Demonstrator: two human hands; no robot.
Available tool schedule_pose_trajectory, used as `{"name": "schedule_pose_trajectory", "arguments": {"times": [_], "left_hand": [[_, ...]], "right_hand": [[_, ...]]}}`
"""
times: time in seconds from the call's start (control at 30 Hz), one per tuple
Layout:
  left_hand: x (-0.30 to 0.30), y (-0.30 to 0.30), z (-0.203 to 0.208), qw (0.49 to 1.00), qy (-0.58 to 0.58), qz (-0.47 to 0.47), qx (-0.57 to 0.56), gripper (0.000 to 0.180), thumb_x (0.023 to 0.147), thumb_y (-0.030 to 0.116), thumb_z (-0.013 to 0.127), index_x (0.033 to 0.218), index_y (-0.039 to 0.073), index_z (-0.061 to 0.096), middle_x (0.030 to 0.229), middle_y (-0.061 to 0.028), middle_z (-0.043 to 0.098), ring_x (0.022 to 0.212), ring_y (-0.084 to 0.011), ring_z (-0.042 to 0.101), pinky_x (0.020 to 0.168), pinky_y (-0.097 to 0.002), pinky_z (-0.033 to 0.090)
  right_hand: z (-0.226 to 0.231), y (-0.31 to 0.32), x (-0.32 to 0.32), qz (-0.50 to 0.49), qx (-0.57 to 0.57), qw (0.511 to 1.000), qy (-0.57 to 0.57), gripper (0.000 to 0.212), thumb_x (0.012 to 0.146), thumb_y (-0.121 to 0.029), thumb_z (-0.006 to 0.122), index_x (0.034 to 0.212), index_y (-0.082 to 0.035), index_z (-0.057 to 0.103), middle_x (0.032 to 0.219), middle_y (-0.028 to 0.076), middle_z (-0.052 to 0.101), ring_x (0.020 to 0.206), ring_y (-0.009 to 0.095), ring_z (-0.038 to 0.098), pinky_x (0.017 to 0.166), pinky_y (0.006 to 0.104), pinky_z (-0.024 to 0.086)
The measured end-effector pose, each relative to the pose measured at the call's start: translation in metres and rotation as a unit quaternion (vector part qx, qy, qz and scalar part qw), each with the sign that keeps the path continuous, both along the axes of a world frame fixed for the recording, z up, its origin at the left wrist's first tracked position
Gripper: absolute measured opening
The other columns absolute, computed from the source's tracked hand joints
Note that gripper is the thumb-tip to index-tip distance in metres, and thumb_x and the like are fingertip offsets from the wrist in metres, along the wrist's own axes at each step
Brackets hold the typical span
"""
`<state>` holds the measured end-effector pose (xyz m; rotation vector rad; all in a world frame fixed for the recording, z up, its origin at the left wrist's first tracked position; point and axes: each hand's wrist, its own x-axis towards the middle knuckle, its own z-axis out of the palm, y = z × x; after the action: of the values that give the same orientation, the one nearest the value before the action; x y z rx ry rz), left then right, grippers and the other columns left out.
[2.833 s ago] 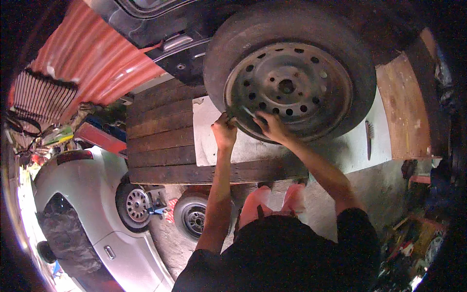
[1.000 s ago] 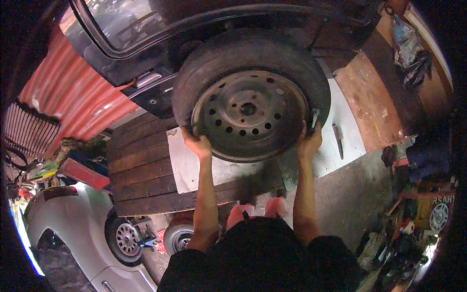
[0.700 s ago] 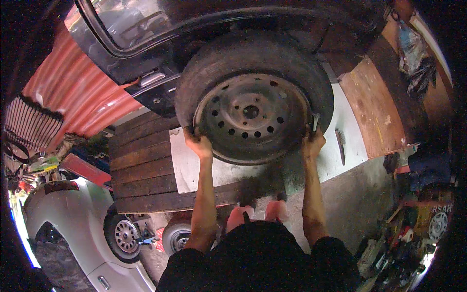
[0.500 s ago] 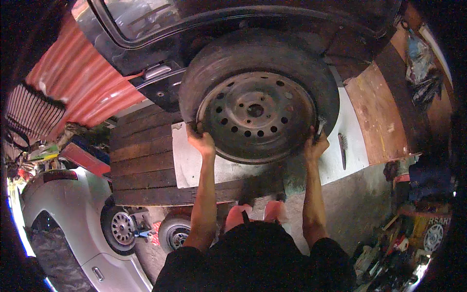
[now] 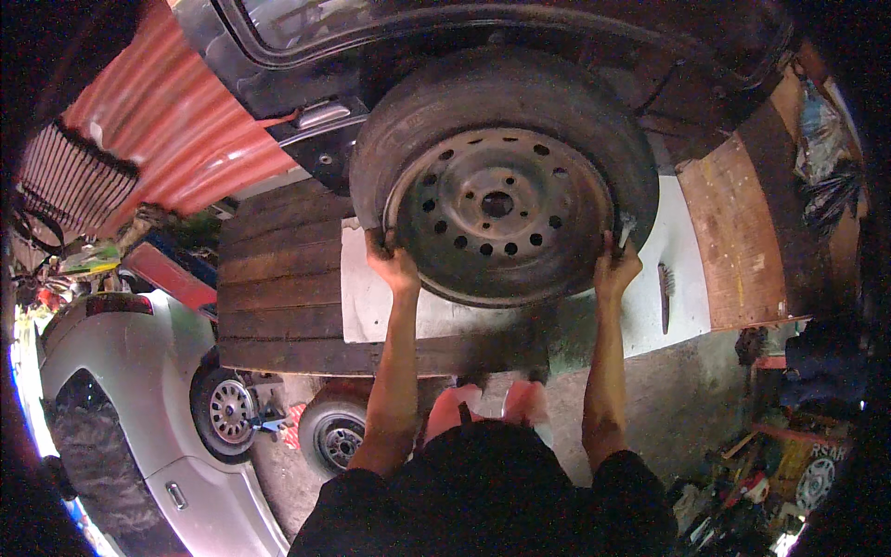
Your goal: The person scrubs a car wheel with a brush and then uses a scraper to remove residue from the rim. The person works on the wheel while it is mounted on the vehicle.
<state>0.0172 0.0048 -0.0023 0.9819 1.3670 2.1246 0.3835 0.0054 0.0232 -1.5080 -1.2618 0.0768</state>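
A black tyre on a dark, dusty steel wheel [image 5: 534,200], its rim pierced by a ring of round holes, leans tilted with its face toward me. My left hand [image 5: 397,269] is closed around its lower left edge, fingertips hidden against the rim. On the opposite side, my right hand [image 5: 616,266] grips the lower right edge, with a small pale piece showing beside its fingers. Beneath the wheel lies a white sheet [image 5: 689,246], spread over a dark plank platform [image 5: 278,288]. A thin dark brush [image 5: 665,297] rests on that sheet, to the right of my right hand.
Behind the wheel stands a dark vehicle body [image 5: 408,42]. A brown wooden board [image 5: 738,241] borders the sheet on the right. Lower left are a silver car [image 5: 139,371] and another wheel [image 5: 336,436] on the floor. Red corrugated metal [image 5: 176,121] rises at far left.
The view has shifted slightly, moving the surroundings a little up and to the right in the picture. Both hands keep the same hold on the wheel, which shows no clear turn.
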Motion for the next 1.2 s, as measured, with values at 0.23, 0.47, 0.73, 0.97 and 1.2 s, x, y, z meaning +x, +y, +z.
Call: {"name": "schedule_pose_trajectory", "arguments": {"times": [0.23, 0.47, 0.73, 0.97, 1.2], "left_hand": [[-0.011, 0.003, -0.02, 1.0, 0.007, -0.015, -0.002, 0.024, 0.094, 0.005, 0.06, 0.118, 0.0, 0.056, 0.098, -0.0028, 0.061, 0.086, -0.0113, 0.054, 0.076, -0.0269, 0.046], [-0.008, 0.0, -0.014, 0.999, 0.023, -0.023, -0.041, 0.026, 0.093, -0.007, 0.051, 0.119, -0.006, 0.055, 0.106, -0.0123, 0.064, 0.099, -0.0182, 0.058, 0.09, -0.0288, 0.044], [-0.001, -0.013, 0.007, 0.998, 0.039, -0.023, -0.048, 0.016, 0.093, -0.004, 0.055, 0.109, -0.005, 0.058, 0.099, -0.0114, 0.065, 0.091, -0.0166, 0.056, 0.083, -0.0288, 0.045], [0.015, -0.008, 0.017, 0.997, 0.054, -0.012, -0.05, 0.017, 0.095, 0.003, 0.058, 0.11, -0.003, 0.061, 0.096, -0.0022, 0.065, 0.083, -0.0104, 0.054, 0.073, -0.0255, 0.045], [0.012, -0.013, 0.025, 0.996, 0.041, -0.052, -0.058, 0.015, 0.094, -0.001, 0.058, 0.109, -0.004, 0.061, 0.096, -0.0095, 0.066, 0.091, -0.0147, 0.058, 0.084, -0.0284, 0.046]], "right_hand": [[-0.009, 0.003, 0.007, -0.051, -0.094, 0.993, -0.047, 0.029, 0.094, -0.024, 0.069, 0.09, 0.005, 0.067, 0.071, 0.012, 0.069, 0.066, 0.014, 0.061, 0.061, 0.0317, 0.049], [-0.015, 0.005, 0.007, -0.01, 0.005, 0.999, -0.033, 0.031, 0.095, -0.024, 0.067, 0.095, 0.007, 0.065, 0.076, 0.017, 0.07, 0.067, 0.022, 0.068, 0.059, 0.0324, 0.05], [-0.004, -0.001, 0.007, 0.007, -0.023, 0.999, -0.043, 0.035, 0.095, -0.026, 0.063, 0.11, 0.006, 0.064, 0.078, 0.021, 0.07, 0.069, 0.034, 0.069, 0.061, 0.0394, 0.052], [-0.037, 0.01, 0.026, -0.008, 0.006, 0.998, 0.063, 0.041, 0.095, -0.022, 0.065, 0.122, 0.008, 0.06, 0.088, 0.022, 0.071, 0.074, 0.025, 0.069, 0.066, 0.0357, 0.053], [-0.041, 0.005, 0.024, -0.059, -0.035, 0.998, -0.003, 0.031, 0.097, -0.018, 0.064, 0.115, 0.008, 0.061, 0.101, 0.019, 0.071, 0.087, 0.022, 0.068, 0.08, 0.0326, 0.053]]}}
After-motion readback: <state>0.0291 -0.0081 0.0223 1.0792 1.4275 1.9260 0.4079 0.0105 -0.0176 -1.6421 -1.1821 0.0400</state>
